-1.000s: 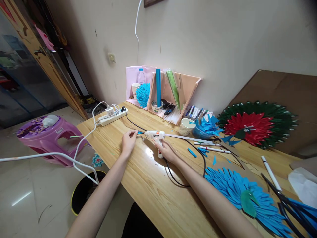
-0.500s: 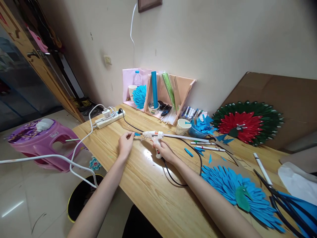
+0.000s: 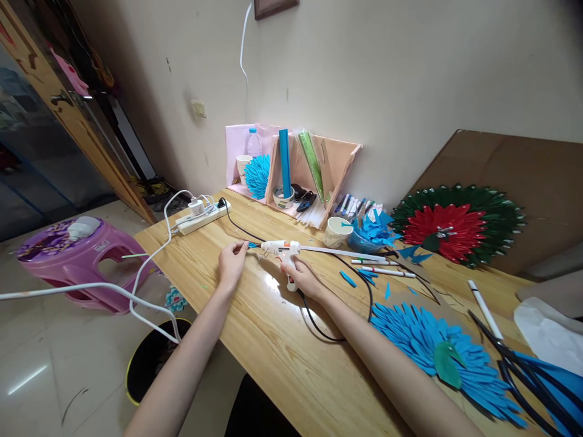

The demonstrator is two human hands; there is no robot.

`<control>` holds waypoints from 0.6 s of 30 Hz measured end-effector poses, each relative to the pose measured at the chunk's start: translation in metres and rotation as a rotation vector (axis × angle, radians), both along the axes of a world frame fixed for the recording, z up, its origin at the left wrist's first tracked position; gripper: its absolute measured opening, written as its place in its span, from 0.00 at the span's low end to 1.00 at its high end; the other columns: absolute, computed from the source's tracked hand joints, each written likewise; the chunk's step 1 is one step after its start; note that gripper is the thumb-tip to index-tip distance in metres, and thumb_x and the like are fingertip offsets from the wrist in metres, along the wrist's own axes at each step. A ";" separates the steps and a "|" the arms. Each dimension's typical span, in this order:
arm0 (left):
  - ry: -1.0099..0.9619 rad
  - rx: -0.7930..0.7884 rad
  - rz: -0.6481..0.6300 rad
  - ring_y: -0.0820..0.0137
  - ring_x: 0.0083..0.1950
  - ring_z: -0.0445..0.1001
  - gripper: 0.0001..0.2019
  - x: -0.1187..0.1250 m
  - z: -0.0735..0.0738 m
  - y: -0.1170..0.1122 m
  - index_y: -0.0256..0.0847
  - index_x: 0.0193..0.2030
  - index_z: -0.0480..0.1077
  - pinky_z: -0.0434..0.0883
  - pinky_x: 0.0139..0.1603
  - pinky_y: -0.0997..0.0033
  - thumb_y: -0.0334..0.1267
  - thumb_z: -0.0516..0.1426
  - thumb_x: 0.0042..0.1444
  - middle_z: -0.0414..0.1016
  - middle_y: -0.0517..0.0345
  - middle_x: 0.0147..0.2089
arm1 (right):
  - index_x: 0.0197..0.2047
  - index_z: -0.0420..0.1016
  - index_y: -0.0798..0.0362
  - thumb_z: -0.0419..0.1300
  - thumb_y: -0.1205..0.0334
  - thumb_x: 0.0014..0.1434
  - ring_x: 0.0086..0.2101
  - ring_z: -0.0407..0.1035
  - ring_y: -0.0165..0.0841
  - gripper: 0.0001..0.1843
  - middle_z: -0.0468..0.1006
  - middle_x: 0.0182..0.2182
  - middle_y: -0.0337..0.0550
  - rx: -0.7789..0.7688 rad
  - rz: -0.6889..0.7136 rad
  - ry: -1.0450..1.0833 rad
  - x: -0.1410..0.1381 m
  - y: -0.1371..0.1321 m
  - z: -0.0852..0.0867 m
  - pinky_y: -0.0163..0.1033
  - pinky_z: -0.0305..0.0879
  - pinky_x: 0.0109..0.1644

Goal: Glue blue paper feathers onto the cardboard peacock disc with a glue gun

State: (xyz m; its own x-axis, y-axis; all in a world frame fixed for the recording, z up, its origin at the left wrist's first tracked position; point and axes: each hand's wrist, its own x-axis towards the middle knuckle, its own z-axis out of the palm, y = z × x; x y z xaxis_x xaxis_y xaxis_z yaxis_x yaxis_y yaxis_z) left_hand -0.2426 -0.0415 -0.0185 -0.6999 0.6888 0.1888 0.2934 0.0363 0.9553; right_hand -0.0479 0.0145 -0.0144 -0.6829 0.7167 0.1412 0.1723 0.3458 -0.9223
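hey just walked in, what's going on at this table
Someone's bare hands are busy over a wooden table. The right hand holds a white glue gun, with a long glue stick sticking out of its back. The left hand pinches a small blue piece right by the nozzle; whether the two touch is too small to tell. Off to the right lies a layered blue petal fan with a green shape on it.

Glue gun (image 3: 276, 247) beside blue piece (image 3: 252, 245)
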 end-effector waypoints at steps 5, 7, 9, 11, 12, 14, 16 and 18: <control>-0.015 0.013 -0.008 0.65 0.37 0.75 0.14 -0.001 -0.001 0.000 0.33 0.33 0.74 0.69 0.41 0.69 0.43 0.57 0.47 0.78 0.47 0.34 | 0.28 0.66 0.54 0.50 0.51 0.57 0.22 0.62 0.28 0.16 0.67 0.19 0.36 0.042 -0.022 -0.030 -0.002 0.002 -0.004 0.33 0.57 0.29; -0.024 0.018 -0.006 0.65 0.37 0.75 0.14 -0.001 -0.001 0.000 0.32 0.33 0.74 0.69 0.41 0.69 0.43 0.58 0.47 0.78 0.47 0.34 | 0.28 0.66 0.54 0.50 0.51 0.57 0.22 0.62 0.28 0.16 0.67 0.19 0.36 0.065 -0.035 -0.038 -0.001 0.002 -0.004 0.33 0.57 0.29; -0.036 0.023 -0.003 0.65 0.37 0.75 0.14 -0.001 0.000 0.000 0.32 0.33 0.74 0.69 0.41 0.69 0.43 0.58 0.47 0.78 0.47 0.34 | 0.28 0.66 0.54 0.49 0.51 0.58 0.23 0.62 0.29 0.15 0.67 0.20 0.36 0.093 -0.055 -0.048 0.001 0.002 -0.004 0.33 0.57 0.29; -0.046 0.027 -0.002 0.65 0.36 0.75 0.15 -0.001 0.001 0.000 0.32 0.33 0.74 0.69 0.41 0.68 0.44 0.58 0.47 0.78 0.47 0.34 | 0.30 0.67 0.54 0.49 0.52 0.58 0.23 0.63 0.29 0.15 0.68 0.20 0.36 0.116 -0.078 -0.052 0.002 0.002 -0.003 0.33 0.57 0.29; -0.053 0.031 -0.003 0.65 0.36 0.75 0.15 -0.001 0.001 -0.001 0.32 0.33 0.75 0.69 0.41 0.68 0.44 0.58 0.47 0.78 0.47 0.34 | 0.30 0.68 0.54 0.48 0.51 0.58 0.23 0.64 0.29 0.16 0.68 0.20 0.36 0.130 -0.093 -0.052 0.001 0.002 -0.001 0.33 0.57 0.30; -0.083 0.046 -0.001 0.65 0.36 0.75 0.16 -0.002 0.001 -0.002 0.32 0.34 0.75 0.69 0.41 0.68 0.45 0.58 0.46 0.78 0.48 0.33 | 0.30 0.68 0.54 0.47 0.51 0.59 0.23 0.64 0.30 0.17 0.68 0.20 0.36 0.174 -0.139 -0.055 -0.004 0.006 0.003 0.33 0.57 0.29; -0.150 0.071 0.008 0.65 0.36 0.75 0.17 -0.002 0.001 -0.002 0.33 0.34 0.76 0.69 0.41 0.68 0.46 0.60 0.44 0.78 0.49 0.33 | 0.28 0.68 0.54 0.46 0.50 0.60 0.24 0.65 0.31 0.19 0.68 0.20 0.38 0.230 -0.201 -0.080 -0.017 0.013 0.008 0.33 0.57 0.29; -0.235 0.095 0.026 0.65 0.36 0.75 0.17 -0.003 0.002 -0.003 0.33 0.34 0.76 0.69 0.41 0.69 0.46 0.61 0.42 0.78 0.50 0.33 | 0.28 0.67 0.54 0.45 0.52 0.60 0.26 0.67 0.32 0.19 0.71 0.23 0.40 0.272 -0.258 -0.144 -0.036 0.022 0.014 0.34 0.57 0.30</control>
State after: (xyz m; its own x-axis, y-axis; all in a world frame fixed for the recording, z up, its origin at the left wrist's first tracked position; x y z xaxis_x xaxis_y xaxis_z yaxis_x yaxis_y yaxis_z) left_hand -0.2452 -0.0449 -0.0169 -0.7493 0.6571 0.0818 0.0632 -0.0521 0.9966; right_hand -0.0840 0.0365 -0.0001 -0.5117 0.8170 0.2657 0.4063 0.5026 -0.7631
